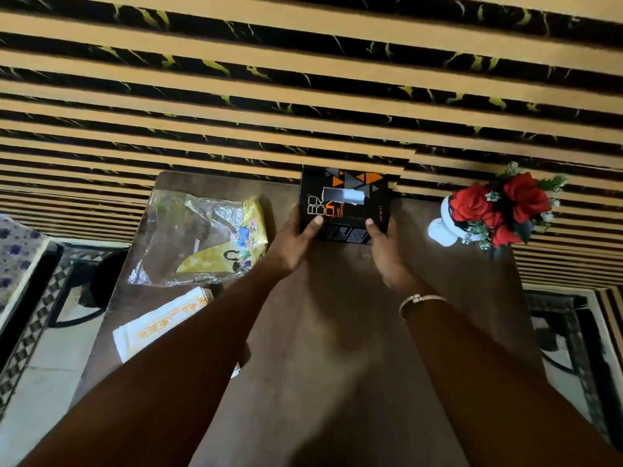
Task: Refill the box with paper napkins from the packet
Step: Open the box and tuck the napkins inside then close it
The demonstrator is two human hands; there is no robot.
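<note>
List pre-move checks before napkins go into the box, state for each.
1. Box held: ok, left hand and right hand grip its near edge on either side.
2. Box on table: cannot tell, may be resting or slightly lifted.
3. Top slot: ok, visible, a white napkin shows in it.
4. Box opened for refilling: cannot tell, no open flap visible.
5. Packet at hand: ok, lies left of the box; looks mostly empty.
6. Loose napkins: ok, stack near the left table edge.
7. Flower vase: ok, apart from the box, to its right.
</note>
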